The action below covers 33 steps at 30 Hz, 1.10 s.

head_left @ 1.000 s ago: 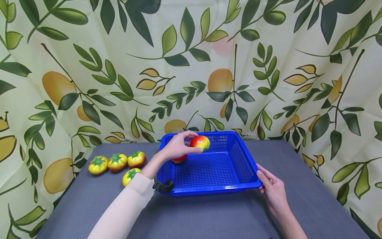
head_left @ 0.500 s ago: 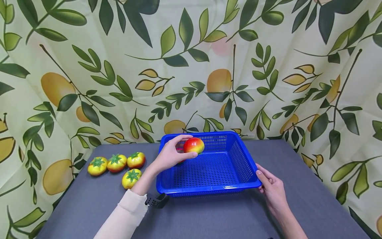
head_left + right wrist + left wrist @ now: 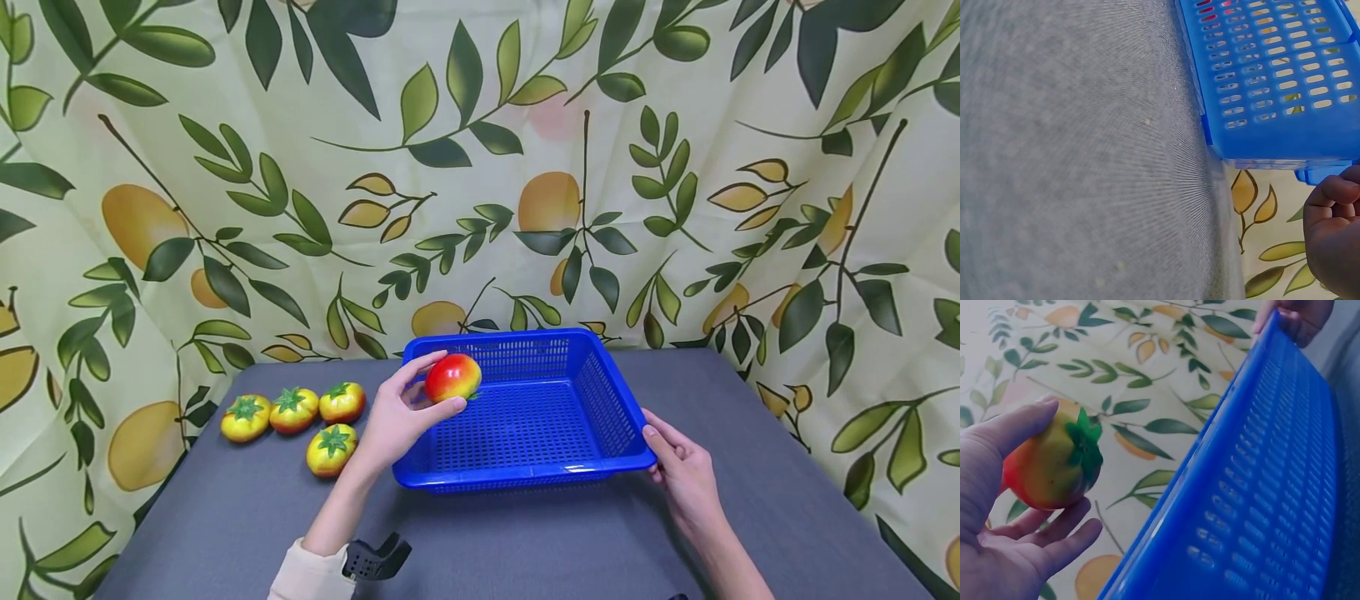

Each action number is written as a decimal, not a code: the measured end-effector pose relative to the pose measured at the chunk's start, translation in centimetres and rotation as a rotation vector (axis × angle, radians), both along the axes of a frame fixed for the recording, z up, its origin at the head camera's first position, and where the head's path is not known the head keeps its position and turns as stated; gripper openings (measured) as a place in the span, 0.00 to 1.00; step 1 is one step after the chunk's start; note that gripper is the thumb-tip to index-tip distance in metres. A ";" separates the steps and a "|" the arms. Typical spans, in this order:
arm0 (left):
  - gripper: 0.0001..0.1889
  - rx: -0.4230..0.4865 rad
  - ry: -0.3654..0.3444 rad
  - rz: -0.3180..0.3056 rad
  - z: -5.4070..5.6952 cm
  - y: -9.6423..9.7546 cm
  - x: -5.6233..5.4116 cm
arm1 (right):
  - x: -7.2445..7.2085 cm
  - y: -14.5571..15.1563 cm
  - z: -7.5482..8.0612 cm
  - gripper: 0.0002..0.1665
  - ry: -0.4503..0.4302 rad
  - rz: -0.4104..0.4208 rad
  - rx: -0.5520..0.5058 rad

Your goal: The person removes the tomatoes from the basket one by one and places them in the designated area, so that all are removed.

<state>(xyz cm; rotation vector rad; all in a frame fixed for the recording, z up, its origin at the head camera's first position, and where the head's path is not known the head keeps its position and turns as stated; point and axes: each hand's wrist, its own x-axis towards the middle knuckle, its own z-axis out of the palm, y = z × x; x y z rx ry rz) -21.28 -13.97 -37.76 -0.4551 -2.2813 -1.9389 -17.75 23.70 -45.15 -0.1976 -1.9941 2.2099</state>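
In the head view my left hand [image 3: 401, 417] holds a glossy red-and-yellow persimmon [image 3: 453, 377] between thumb and fingers, over the left side of a blue plastic basket [image 3: 525, 477]. The left wrist view shows this persimmon [image 3: 1054, 459] with its green leafy top turned toward the basket wall [image 3: 1254, 506]. My right hand [image 3: 686, 471] grips the basket's rim at the near right corner, thumb on top. From the right wrist, curled fingers of the right hand [image 3: 1338, 231] show at the corner of the basket [image 3: 1285, 125]. Red shows through its far slots.
Several similar persimmons [image 3: 294, 410] stand on the grey table [image 3: 525, 550] left of the basket, green tops up. One persimmon [image 3: 331, 450] sits nearer, close to the left forearm. Behind the table hangs a leaf-patterned cloth [image 3: 480, 183].
My left hand has drawn left and slightly nearer with the persimmon, from the basket's middle toward its left side. Another red fruit inside the basket has become hidden behind it. The right hand stays put.
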 end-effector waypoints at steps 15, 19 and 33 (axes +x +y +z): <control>0.35 0.080 0.001 0.176 -1.6 -1.9 2.1 | 0.1 0.1 -0.1 0.37 0.003 -0.008 -0.008; 0.35 0.121 0.015 0.209 -1.8 -2.2 1.9 | 0.1 0.2 -0.1 0.35 0.015 -0.011 -0.016; 0.34 0.109 0.007 0.300 -2.2 -6.1 3.4 | 0.0 0.1 0.0 0.34 0.009 0.004 -0.023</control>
